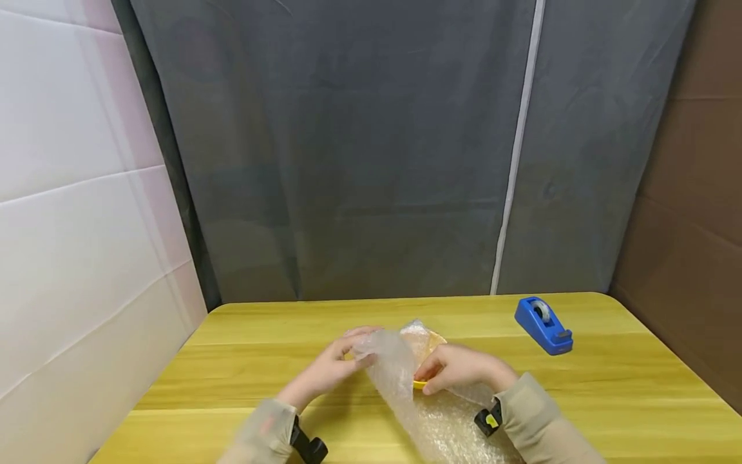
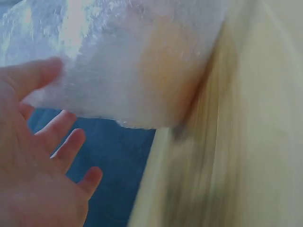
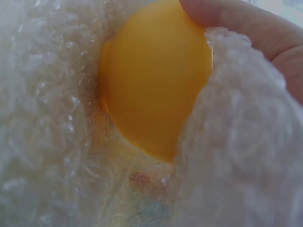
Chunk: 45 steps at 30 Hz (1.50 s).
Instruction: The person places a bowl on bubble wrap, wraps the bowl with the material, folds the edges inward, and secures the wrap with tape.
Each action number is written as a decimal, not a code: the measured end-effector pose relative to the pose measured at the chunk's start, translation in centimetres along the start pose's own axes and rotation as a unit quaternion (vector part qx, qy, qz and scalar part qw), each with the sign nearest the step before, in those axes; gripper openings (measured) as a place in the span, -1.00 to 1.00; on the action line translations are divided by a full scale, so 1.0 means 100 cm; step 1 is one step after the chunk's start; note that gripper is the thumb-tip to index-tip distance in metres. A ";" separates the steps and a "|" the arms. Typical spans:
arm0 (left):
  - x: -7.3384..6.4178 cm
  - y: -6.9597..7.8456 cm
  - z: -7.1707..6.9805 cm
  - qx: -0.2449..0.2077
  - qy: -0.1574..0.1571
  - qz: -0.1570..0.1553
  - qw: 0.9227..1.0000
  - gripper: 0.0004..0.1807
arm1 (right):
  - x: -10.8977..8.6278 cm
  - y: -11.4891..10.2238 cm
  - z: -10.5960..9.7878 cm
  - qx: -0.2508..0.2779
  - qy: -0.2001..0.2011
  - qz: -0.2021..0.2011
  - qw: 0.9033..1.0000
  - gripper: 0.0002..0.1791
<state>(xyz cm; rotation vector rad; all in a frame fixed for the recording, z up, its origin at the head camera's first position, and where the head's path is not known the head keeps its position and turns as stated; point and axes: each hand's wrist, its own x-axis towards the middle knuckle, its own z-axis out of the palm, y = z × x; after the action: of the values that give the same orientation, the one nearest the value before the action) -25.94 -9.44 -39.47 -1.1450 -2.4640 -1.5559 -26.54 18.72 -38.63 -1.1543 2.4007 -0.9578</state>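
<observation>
A yellow bowl (image 3: 156, 80), rounded on the outside with what looks like a foot at one side, lies among folds of bubble wrap (image 1: 452, 428). In the head view only parts of its yellow rim (image 1: 419, 385) show; the wrap hides most of the rest. My right hand (image 1: 466, 368) pinches the bowl by its near rim, thumb on the edge. On the other side, my left hand (image 1: 330, 370) holds a raised flap of the wrap between thumb and fingers. Through that flap the bowl appears as a blurred orange patch (image 2: 168, 61) in the left wrist view.
A blue tape dispenser (image 1: 543, 325) with a roll in it stands on the wooden table (image 1: 249, 351) at the back right. Behind the table hangs a dark grey curtain (image 1: 377, 161). A white wall panel is on the left and a brown one on the right.
</observation>
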 end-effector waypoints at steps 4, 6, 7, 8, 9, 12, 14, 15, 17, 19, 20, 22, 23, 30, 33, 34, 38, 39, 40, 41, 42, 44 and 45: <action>0.005 -0.006 0.004 -0.114 -0.017 -0.075 0.990 -0.53 | 0.003 -0.002 0.001 -0.024 0.005 0.000 1.000 -0.95; 0.009 -0.008 0.008 -0.141 -0.019 -0.096 0.985 -0.46 | 0.004 -0.004 0.002 -0.030 0.012 0.006 0.999 -0.98; 0.011 -0.009 0.010 -0.146 -0.016 -0.100 0.984 -0.44 | 0.004 -0.005 0.003 -0.032 0.017 0.010 0.999 -0.97; 0.013 -0.009 0.012 -0.147 -0.012 -0.103 0.984 -0.43 | 0.005 -0.006 0.004 -0.033 0.021 0.014 0.999 -0.96; 0.014 -0.010 0.013 -0.147 -0.004 -0.103 0.984 -0.43 | 0.005 -0.006 0.005 -0.033 0.025 0.018 0.999 -0.96; 0.017 -0.011 0.016 -0.129 0.025 -0.095 0.987 -0.47 | 0.007 -0.008 0.006 -0.025 0.030 0.020 0.999 -0.94; 0.018 -0.013 0.017 -0.122 0.043 -0.090 0.988 -0.51 | 0.008 -0.008 0.006 -0.028 0.027 0.012 0.999 -0.96; 0.018 -0.013 0.017 -0.119 0.051 -0.085 0.988 -0.53 | 0.009 -0.009 0.005 -0.030 0.024 0.009 0.999 -0.96; 0.019 -0.014 0.017 -0.110 0.061 -0.076 0.989 -0.56 | 0.009 -0.009 0.003 -0.034 0.017 -0.002 0.999 -0.98; 0.020 -0.015 0.017 -0.098 0.072 -0.066 0.990 -0.60 | 0.009 -0.009 0.002 -0.038 0.012 -0.008 0.999 -0.98; 0.020 -0.015 0.018 -0.094 0.077 -0.058 0.991 -0.63 | 0.009 -0.010 0.001 -0.039 0.010 -0.012 0.999 -0.98; 0.023 -0.016 0.021 -0.081 0.092 -0.041 0.992 -0.70 | 0.008 -0.010 -0.001 -0.037 0.010 -0.014 0.999 -0.98; 0.024 -0.016 0.023 -0.075 0.102 -0.028 0.992 -0.75 | 0.007 -0.010 -0.002 -0.036 0.012 -0.012 0.999 -0.96; 0.037 -0.015 0.042 -0.028 0.181 0.024 0.983 -0.93 | -0.001 -0.007 -0.011 0.008 0.001 0.005 1.000 -0.80; 0.039 -0.012 0.047 -0.008 0.200 0.006 0.980 -0.96 | -0.006 -0.007 -0.017 0.007 0.005 0.014 1.000 -0.64; 0.040 -0.011 0.049 -0.001 0.203 0.001 0.979 -0.97 | -0.007 -0.006 -0.019 0.005 0.008 0.017 1.000 -0.63; 0.042 -0.007 0.052 0.021 0.206 -0.002 0.978 -0.91 | -0.015 -0.007 -0.031 -0.020 0.033 0.007 0.999 -0.68; 0.043 -0.007 0.053 0.029 0.207 -0.002 0.978 -0.89 | -0.017 -0.008 -0.034 -0.034 0.045 0.008 0.998 -0.69; 0.043 -0.006 0.053 0.036 0.209 -0.001 0.977 -0.87 | -0.018 -0.009 -0.037 -0.053 0.062 0.010 0.997 -0.70; 0.044 -0.005 0.054 0.042 0.212 0.000 0.976 -0.85 | -0.020 -0.012 -0.039 -0.072 0.081 0.016 0.994 -0.68; 0.044 -0.005 0.054 0.048 0.214 0.001 0.976 -0.84 | -0.021 -0.016 -0.041 -0.091 0.100 0.026 0.990 -0.66; 0.044 -0.004 0.055 0.064 0.221 -0.002 0.973 -0.83 | -0.022 -0.026 -0.043 -0.125 0.134 0.045 0.982 -0.62; 0.044 -0.003 0.055 0.072 0.225 -0.003 0.972 -0.82 | -0.023 -0.032 -0.042 -0.139 0.142 0.052 0.979 -0.61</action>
<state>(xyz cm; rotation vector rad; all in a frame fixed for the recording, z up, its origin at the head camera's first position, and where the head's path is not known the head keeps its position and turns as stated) -27.43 -2.64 -40.88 -0.6721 -2.2284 -1.4166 -25.52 20.86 -33.37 -1.0250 2.8678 -0.8195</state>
